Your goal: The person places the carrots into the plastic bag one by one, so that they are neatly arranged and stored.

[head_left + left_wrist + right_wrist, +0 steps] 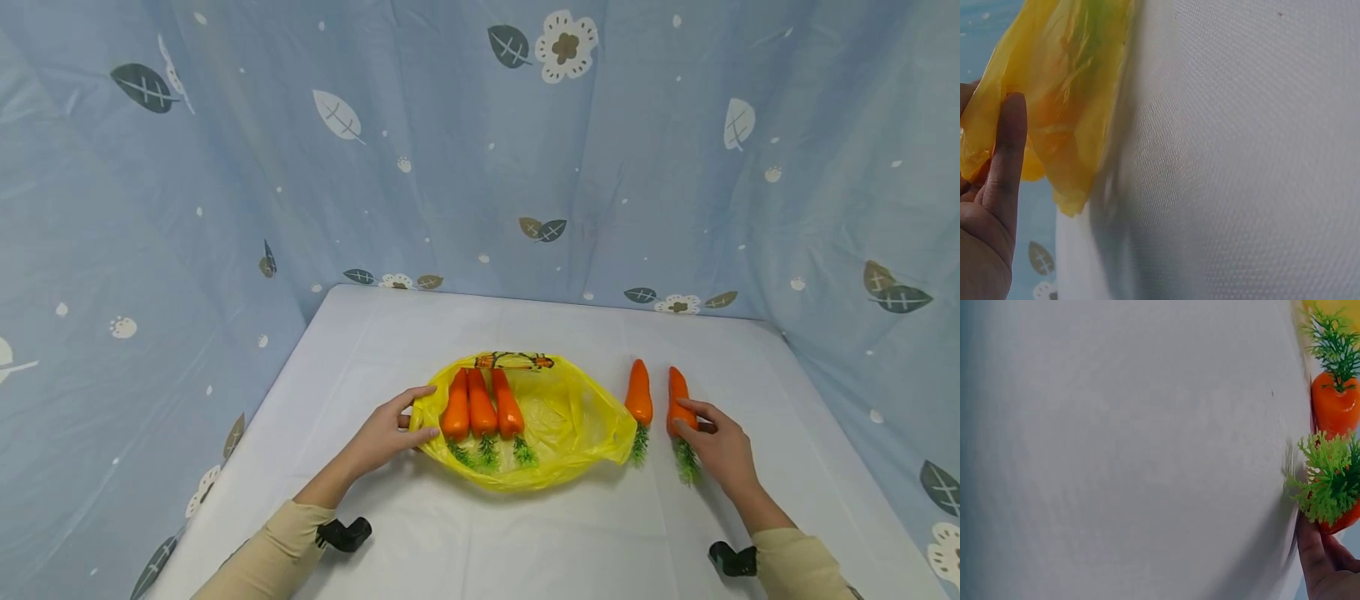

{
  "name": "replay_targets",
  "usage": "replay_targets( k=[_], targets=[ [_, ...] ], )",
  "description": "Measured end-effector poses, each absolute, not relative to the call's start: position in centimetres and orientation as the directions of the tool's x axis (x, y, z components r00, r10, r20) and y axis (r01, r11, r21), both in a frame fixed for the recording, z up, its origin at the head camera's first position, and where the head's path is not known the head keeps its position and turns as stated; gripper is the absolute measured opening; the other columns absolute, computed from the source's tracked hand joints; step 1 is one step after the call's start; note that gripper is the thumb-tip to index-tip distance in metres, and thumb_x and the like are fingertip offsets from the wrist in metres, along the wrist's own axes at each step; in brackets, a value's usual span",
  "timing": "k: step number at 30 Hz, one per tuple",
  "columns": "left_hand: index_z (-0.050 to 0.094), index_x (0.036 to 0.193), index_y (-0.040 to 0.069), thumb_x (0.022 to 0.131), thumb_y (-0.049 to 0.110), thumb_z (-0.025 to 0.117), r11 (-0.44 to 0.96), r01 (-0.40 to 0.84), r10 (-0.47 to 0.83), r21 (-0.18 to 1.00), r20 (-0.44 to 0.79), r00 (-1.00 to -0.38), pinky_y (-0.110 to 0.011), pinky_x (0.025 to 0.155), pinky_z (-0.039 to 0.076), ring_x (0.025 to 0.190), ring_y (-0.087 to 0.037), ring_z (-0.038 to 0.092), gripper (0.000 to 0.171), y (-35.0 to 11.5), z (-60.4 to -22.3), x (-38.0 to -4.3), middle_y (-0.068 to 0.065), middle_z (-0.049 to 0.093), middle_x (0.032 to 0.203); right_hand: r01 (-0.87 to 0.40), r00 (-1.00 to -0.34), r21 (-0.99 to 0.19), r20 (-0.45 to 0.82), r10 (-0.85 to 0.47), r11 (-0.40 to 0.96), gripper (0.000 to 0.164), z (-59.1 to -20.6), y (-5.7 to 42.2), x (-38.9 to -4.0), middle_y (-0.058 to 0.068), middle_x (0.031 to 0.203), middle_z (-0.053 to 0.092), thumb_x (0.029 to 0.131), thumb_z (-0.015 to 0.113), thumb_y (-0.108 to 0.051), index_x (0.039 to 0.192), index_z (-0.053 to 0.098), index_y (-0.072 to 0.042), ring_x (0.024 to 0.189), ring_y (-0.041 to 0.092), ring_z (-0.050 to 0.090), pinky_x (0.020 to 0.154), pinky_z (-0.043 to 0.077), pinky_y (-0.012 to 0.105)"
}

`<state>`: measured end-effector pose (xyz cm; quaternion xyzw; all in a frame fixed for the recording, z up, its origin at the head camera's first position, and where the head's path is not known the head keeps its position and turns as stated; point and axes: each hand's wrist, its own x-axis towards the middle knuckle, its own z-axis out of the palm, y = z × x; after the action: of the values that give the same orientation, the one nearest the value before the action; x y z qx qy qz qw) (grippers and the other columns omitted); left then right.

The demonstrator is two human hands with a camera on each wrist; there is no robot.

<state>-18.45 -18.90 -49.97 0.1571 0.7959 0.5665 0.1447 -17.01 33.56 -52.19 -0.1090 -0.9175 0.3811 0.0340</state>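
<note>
You have three carrots (482, 408) in the yellow bag (573, 421), its rim pinched by your left hand (390, 432), and two left outside on the white table (540, 542): one carrot (677, 404) clamped between your right hand's fingers (703, 409) and thumb, the other carrot (639, 396) untouched beside the bag.

1. Can't read any words or numbers in any of the three views.
2. Can spot an orange and black print (513, 361) on the yellow bag (577, 417), up by its far rim, but can't tell if letters or a picture: too small and crumpled.
3. Can find just printed shapes on the blue cloth (450, 133): leaves (337, 114), flowers (566, 47) and little paw marks (123, 327).
</note>
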Motion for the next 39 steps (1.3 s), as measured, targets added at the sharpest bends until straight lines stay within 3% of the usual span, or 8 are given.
replay_targets(
  k=[11, 21, 30, 33, 39],
  targets=[
    [0.040, 0.156, 0.011, 0.094, 0.020, 0.077, 0.309, 0.090, 0.415, 0.947, -0.050, -0.909, -0.033, 0.073, 0.060, 0.102, -0.025, 0.071, 0.072, -18.9, -49.9, -18.6, -0.024, 0.048, 0.148, 0.121, -0.978, -0.728, 0.027, 0.205, 0.675, 0.052, -52.0, 33.3, -16.5, 0.027, 0.139, 0.055, 0.101, 0.064, -0.035, 0.143, 0.057, -0.004, 0.119, 0.044, 0.058, 0.069, 0.042, 0.006],
    [0.041, 0.155, 0.011, 0.094, 0.019, 0.076, 0.314, 0.093, 0.414, 0.945, -0.048, -0.909, -0.034, 0.072, 0.061, 0.097, -0.023, 0.072, 0.072, -18.9, -49.9, -18.7, -0.023, 0.048, 0.148, 0.119, -0.977, -0.743, 0.031, 0.212, 0.658, 0.052, -51.3, 32.7, -16.2, 0.024, 0.140, 0.055, 0.102, 0.064, -0.033, 0.144, 0.056, -0.004, 0.119, 0.041, 0.058, 0.070, 0.041, 0.003],
    [0.040, 0.156, 0.011, 0.094, 0.019, 0.076, 0.309, 0.087, 0.417, 0.947, -0.052, -0.908, -0.033, 0.072, 0.060, 0.098, -0.023, 0.072, 0.072, -18.9, -50.1, -18.6, -0.025, 0.051, 0.144, 0.039, -0.978, -0.743, 0.107, 0.177, 0.668, 0.049, -50.6, 32.2, -16.0, 0.020, 0.140, 0.057, 0.102, 0.064, -0.032, 0.142, 0.058, -0.004, 0.115, 0.034, 0.057, 0.076, 0.039, -0.001],
    [0.040, 0.155, 0.011, 0.094, 0.019, 0.076, 0.310, 0.089, 0.415, 0.947, -0.050, -0.908, -0.033, 0.072, 0.060, 0.097, -0.023, 0.072, 0.072, -18.9, -50.1, -18.6, -0.024, 0.052, 0.143, 0.030, -0.978, -0.748, 0.114, 0.174, 0.663, 0.049, -50.5, 32.1, -16.0, 0.019, 0.139, 0.057, 0.102, 0.063, -0.034, 0.142, 0.058, -0.005, 0.113, 0.027, 0.058, 0.078, 0.039, -0.001],
    [0.039, 0.156, 0.010, 0.094, 0.018, 0.076, 0.300, 0.089, 0.418, 0.950, -0.047, -0.907, -0.036, 0.073, 0.061, 0.097, -0.024, 0.072, 0.072, -18.9, -50.1, -18.6, -0.025, 0.051, 0.145, 0.009, -0.979, -0.756, 0.128, 0.161, 0.654, 0.049, -50.1, 31.6, -15.8, 0.015, 0.139, 0.059, 0.102, 0.063, -0.036, 0.142, 0.059, -0.007, 0.101, -0.006, 0.051, 0.079, 0.040, 0.000]
  ],
)
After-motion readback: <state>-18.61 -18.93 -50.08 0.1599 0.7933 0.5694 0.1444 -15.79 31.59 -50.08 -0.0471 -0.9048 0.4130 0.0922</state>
